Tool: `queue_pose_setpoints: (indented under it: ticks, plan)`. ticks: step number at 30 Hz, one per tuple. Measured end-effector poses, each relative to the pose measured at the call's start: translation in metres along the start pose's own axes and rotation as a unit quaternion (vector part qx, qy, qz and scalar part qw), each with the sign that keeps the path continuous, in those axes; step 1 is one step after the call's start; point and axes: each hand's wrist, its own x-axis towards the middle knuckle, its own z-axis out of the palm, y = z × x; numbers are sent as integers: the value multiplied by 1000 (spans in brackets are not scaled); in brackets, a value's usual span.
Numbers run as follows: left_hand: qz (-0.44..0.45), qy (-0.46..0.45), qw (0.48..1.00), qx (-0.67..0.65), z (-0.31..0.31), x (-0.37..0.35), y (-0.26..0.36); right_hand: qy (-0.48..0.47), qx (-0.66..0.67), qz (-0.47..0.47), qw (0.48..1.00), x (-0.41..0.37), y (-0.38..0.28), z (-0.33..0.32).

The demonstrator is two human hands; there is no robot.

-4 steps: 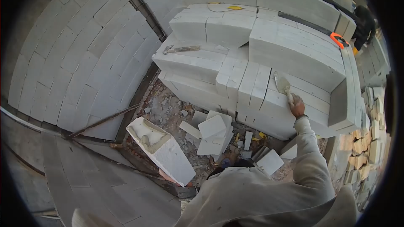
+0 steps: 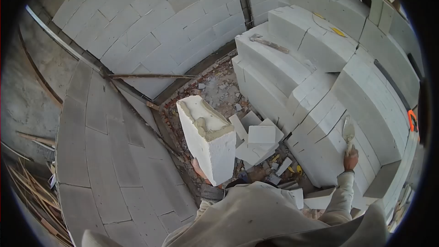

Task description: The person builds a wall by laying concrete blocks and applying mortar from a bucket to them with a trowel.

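Observation:
My left hand (image 2: 198, 168) supports a white aerated concrete block (image 2: 201, 142) from its lower side, the fingers mostly hidden behind it. Grey mortar (image 2: 211, 130) is spread round the edges of the block's upper end, which is tilted upward. On the right, my right hand (image 2: 350, 161) is closed round the handle of a trowel (image 2: 348, 130). The trowel's blade lies on or just over the top of the stacked blocks (image 2: 318, 110).
A hammer (image 2: 270, 44) lies on the stack's lower step. Further right is a saw with an orange handle (image 2: 413, 121). Broken block pieces (image 2: 261, 135) and rubble cover the ground ahead. Block walls (image 2: 151, 27) stand in front and at left (image 2: 119, 164), with a wooden strip (image 2: 153, 76) between them.
My view has swung left, so the stack and trowel appear further right. The block in my left hand now looks more upright. My right hand still grips the trowel.

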Motion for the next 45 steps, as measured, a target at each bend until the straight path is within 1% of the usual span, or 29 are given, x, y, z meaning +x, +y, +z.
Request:
queue_pose_setpoints:
  ticks: [2,3,5,6,7,8,11,15,18,20,22,23,24,25,27,28,29,30,31,32,33,34,35,36,37,38,40,43,45]
  plan:
    - [-33,-14,996,-83,19,-24,42,44,-51,44,997,-45,-25,13]
    - [-23,-1,997,-78,29,-33,47,93,-64,52,992,-43,-47,10]
    - [-13,12,997,-75,42,-39,46,115,81,-127,982,-25,-175,-46]
    - [-4,36,999,3,25,-33,40,80,158,-261,949,-29,-252,-89]
    - [6,27,999,-18,18,-30,38,50,252,-345,903,-34,-307,-102]
    - [16,18,999,-43,15,-26,33,38,273,-442,854,-42,-354,-114]
    - [27,31,994,-104,8,-14,36,79,369,-671,638,-64,-468,-146]
    - [54,35,990,-122,25,0,71,195,266,-748,576,-71,-576,-154]
    - [80,58,991,-94,38,13,101,264,215,-759,555,-65,-652,-158]
    - [68,48,993,-78,22,33,117,253,229,-756,558,-65,-689,-152]
    - [29,6,999,-25,31,48,145,204,256,-772,544,-62,-717,-153]
    - [35,-30,999,-2,-14,79,143,224,259,-771,537,-57,-732,-153]
    - [32,-87,995,-22,9,92,157,220,287,-763,536,-57,-750,-138]
    - [204,-72,965,150,-16,120,149,255,284,-747,544,-57,-766,-127]
    - [342,-158,854,359,-31,183,144,272,301,-690,600,-69,-787,-106]
    - [315,-201,869,324,-22,202,143,259,325,-620,666,-80,-791,-89]
    - [303,-221,880,291,-16,218,150,243,364,-556,707,-92,-804,-73]
    - [300,-219,890,265,-14,231,165,214,416,-499,729,-104,-823,-57]
    - [309,-196,897,249,-20,238,189,74,527,-423,733,-118,-831,-54]
    - [363,-185,869,281,-35,250,210,-92,617,-342,703,-128,-835,-54]
    - [416,-168,838,311,-52,262,232,-240,709,-256,611,-130,-850,-51]
    - [473,-128,780,390,-76,289,242,-312,762,-185,537,-130,-872,-43]
    - [505,-93,707,487,-65,290,260,-382,792,-107,465,-128,-898,-35]
    - [400,-103,828,381,-60,303,270,-391,775,-150,474,-120,-924,-33]
    - [289,-93,933,194,-54,317,280,-387,762,-193,482,-113,-946,-35]
    - [204,-44,978,13,-47,331,289,-410,753,-179,482,-116,-963,-32]
    - [237,-11,970,45,-60,355,302,-437,736,-141,497,-121,-995,-26]
    - [252,22,967,19,-71,396,335,-378,743,-218,507,-120,-1055,-6]
    - [271,44,961,-25,-75,425,353,-412,747,-242,462,-107,-1095,4]
